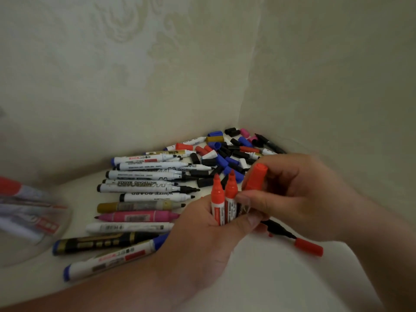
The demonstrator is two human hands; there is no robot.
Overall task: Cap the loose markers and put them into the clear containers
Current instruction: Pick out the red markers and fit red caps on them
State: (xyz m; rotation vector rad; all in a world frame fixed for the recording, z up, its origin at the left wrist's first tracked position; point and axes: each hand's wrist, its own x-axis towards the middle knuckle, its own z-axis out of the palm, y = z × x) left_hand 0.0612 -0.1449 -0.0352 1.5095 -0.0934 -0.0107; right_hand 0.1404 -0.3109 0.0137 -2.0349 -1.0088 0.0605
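Capping step: two bare-tipped red markers [221, 199] are gripped in the left hand [202, 235], a red cap [256, 176] is pinched in the right hand [299, 199]; alignment over one tip is needed.

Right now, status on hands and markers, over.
Left hand grips two uncapped red markers, upright. Right hand pinches red cap beside their tips. Nothing between cap and tips.
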